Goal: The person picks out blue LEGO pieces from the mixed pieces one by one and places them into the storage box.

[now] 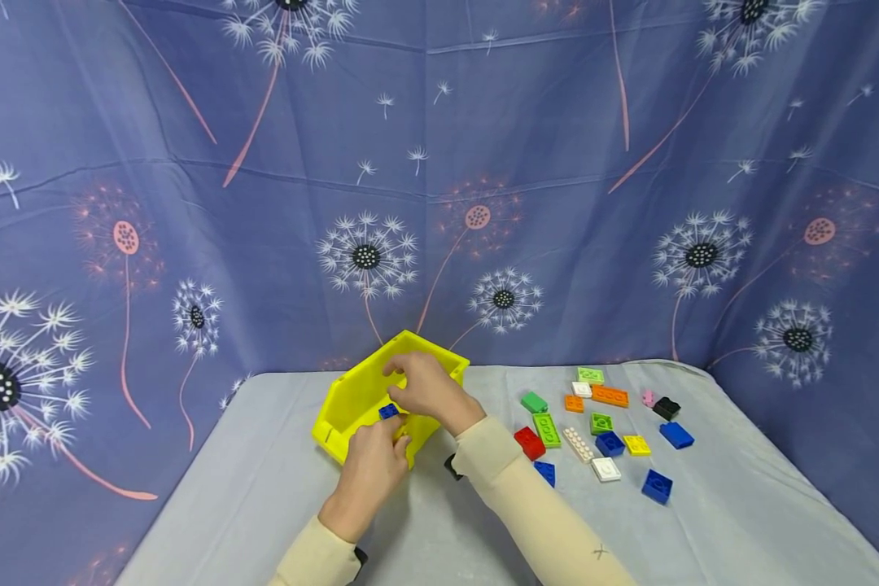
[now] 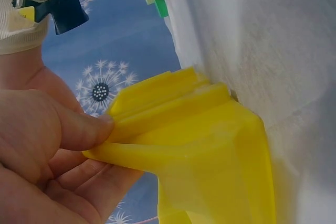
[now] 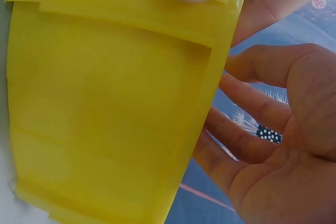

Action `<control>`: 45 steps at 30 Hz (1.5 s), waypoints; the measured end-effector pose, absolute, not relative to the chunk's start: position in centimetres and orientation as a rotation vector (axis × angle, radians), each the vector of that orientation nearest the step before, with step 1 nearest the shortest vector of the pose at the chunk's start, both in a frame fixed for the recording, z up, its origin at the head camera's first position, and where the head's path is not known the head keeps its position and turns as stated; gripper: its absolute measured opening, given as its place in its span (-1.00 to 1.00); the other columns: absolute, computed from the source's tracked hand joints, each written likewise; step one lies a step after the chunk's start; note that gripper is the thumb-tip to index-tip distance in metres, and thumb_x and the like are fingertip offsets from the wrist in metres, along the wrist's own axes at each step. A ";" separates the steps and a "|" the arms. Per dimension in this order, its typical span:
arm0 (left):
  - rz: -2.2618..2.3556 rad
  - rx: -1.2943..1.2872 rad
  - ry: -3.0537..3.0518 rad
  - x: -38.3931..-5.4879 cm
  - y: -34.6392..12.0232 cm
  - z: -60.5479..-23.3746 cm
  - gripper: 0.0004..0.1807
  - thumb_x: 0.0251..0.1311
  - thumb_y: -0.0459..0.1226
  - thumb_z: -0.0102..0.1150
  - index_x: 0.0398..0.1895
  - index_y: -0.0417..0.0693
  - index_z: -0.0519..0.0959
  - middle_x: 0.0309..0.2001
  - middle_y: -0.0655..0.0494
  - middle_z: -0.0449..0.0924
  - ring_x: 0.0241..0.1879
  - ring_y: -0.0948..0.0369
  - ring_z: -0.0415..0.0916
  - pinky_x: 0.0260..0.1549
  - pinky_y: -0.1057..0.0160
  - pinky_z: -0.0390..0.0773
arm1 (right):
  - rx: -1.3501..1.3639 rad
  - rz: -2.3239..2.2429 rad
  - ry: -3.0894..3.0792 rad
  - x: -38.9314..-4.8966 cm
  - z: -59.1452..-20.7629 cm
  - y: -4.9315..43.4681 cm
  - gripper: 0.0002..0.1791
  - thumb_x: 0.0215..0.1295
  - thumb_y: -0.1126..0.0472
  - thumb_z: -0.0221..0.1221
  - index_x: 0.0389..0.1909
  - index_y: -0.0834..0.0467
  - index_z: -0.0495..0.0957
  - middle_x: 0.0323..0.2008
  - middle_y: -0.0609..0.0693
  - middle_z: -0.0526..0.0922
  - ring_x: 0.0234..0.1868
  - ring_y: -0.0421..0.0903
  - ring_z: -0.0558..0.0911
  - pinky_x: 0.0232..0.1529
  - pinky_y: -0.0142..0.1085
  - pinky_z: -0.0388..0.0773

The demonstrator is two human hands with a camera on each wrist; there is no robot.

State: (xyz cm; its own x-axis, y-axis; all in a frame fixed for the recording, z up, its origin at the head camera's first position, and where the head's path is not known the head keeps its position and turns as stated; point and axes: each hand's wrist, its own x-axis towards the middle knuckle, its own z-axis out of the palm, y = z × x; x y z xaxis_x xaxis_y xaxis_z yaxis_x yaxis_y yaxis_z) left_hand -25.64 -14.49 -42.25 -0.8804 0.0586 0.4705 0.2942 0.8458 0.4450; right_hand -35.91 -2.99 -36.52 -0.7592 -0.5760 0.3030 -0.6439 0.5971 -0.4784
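A yellow plastic bin (image 1: 347, 399) stands tilted on the table, its opening toward the backdrop side and up. My left hand (image 1: 373, 460) pinches the bin's near rim between thumb and fingers, seen close in the left wrist view on the yellow rim (image 2: 152, 153). Over the bin's right side reaches my right hand (image 1: 432, 391), its fingers loosely bent and dipping past the wall. In the right wrist view those fingers (image 3: 252, 145) lie partly behind the bin wall (image 3: 105, 93), with nothing seen between them. Inside the bin lies a blue brick (image 1: 388, 411).
Several loose building bricks lie to the right on the pale table (image 1: 212, 480), among them a red brick (image 1: 530, 443), an orange brick (image 1: 610, 395), a white brick (image 1: 605, 470) and a blue brick (image 1: 657, 486). A patterned blue cloth (image 1: 557, 244) hangs behind the table.
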 end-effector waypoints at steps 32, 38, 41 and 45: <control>-0.789 -0.199 -2.619 -25.4 -14.1 -42.0 -0.66 0.26 -0.38 0.39 0.09 -0.31 0.70 -0.04 -0.18 0.76 -0.13 0.00 0.74 -0.18 0.04 0.73 | 0.883 0.905 -2.630 -32.6 -34.2 1.9 -0.69 0.36 0.20 0.29 0.10 0.08 0.71 0.03 -0.03 0.74 0.03 0.01 0.65 0.07 -0.05 0.61; -0.779 -0.224 -2.586 -25.3 -14.1 -42.2 -0.67 0.26 -0.41 0.38 0.07 -0.33 0.70 -0.07 -0.20 0.77 -0.15 -0.04 0.74 -0.22 0.03 0.73 | 0.885 0.926 -2.639 -32.0 -33.9 3.3 -0.71 0.36 0.20 0.31 0.08 0.05 0.71 0.02 -0.05 0.73 0.02 0.01 0.66 0.04 -0.07 0.62; -0.787 -0.211 -2.588 -25.3 -14.1 -42.1 -0.66 0.27 -0.40 0.38 0.09 -0.32 0.69 -0.06 -0.20 0.76 -0.14 -0.04 0.74 -0.21 0.03 0.72 | 0.857 0.946 -2.676 -31.9 -34.1 4.0 -0.70 0.35 0.21 0.30 0.08 0.04 0.71 0.02 -0.09 0.73 0.02 0.00 0.67 0.05 -0.10 0.63; -0.791 -0.200 -2.594 -25.3 -14.2 -42.0 -0.66 0.29 -0.39 0.36 0.12 -0.31 0.68 -0.04 -0.21 0.76 -0.12 -0.03 0.73 -0.21 0.03 0.72 | 0.843 0.933 -2.709 -31.8 -34.4 5.2 -0.70 0.33 0.21 0.28 0.07 0.04 0.71 0.02 -0.07 0.74 0.00 0.01 0.67 0.05 -0.09 0.62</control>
